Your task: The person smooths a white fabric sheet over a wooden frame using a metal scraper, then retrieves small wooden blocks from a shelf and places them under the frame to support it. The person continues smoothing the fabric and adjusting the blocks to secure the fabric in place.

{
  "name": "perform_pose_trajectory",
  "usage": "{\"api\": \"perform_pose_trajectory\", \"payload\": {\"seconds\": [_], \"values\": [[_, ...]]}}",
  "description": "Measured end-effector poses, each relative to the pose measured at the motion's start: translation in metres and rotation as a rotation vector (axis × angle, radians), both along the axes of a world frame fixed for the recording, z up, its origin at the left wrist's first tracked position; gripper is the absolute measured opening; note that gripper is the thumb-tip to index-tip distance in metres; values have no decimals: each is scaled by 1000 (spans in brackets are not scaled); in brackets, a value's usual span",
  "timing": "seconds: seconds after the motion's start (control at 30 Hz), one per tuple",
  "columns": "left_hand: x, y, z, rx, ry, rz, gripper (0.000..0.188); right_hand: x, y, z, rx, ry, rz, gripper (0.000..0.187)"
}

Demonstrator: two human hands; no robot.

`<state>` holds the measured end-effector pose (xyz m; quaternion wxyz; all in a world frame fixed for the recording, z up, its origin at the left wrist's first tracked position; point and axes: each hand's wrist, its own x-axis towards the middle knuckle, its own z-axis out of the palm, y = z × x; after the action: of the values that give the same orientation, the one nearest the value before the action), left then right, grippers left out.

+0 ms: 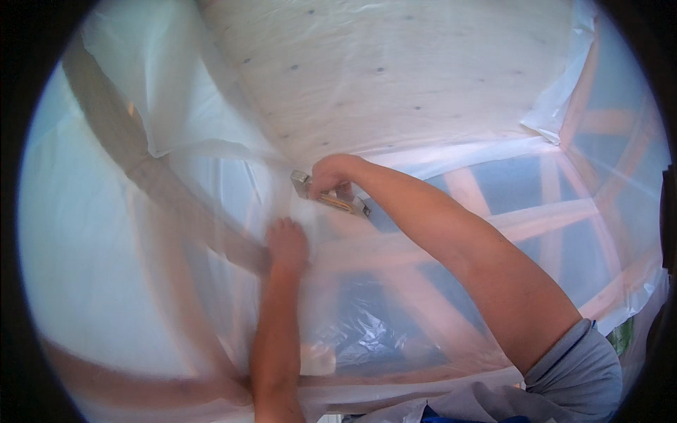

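My right hand (334, 173) is closed around a metal staple gun (358, 207), reaching in from the right with the arm stretched out. The tool lies against milky plastic sheeting (338, 236), near the corner where a pale dotted panel (352, 77) begins. Lower and to the left, my left hand (288, 243) rests on the sheeting with its fingers stretched upward, beside a wooden beam (243, 250). Nothing shows in that hand. The exact spot where the stapler meets the film is hard to make out.
Wooden framing (437, 310) shows through the film at the right and below. A loose fold of sheeting (166, 120) hangs at the upper left. Another beam (141, 384) runs along the lower left. Crumpled film edges (546, 127) stand out at the upper right.
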<state>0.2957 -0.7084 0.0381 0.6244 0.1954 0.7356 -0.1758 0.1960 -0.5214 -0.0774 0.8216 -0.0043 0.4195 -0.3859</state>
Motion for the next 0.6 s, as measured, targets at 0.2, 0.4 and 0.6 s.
{"api": "perform_pose_trajectory", "payload": {"seconds": [0.2, 0.4, 0.6], "values": [[3, 10, -4, -114, 220, 150, 22, 11, -23, -12, -50, 13, 59, 45], [3, 12, -9, -102, 185, 136, 20, 13, -28, -25, -71, -98, 111, 46], [11, 7, -25, -124, 240, 169, 18, 19, -44, -21, -117, -18, 61, 48]]}}
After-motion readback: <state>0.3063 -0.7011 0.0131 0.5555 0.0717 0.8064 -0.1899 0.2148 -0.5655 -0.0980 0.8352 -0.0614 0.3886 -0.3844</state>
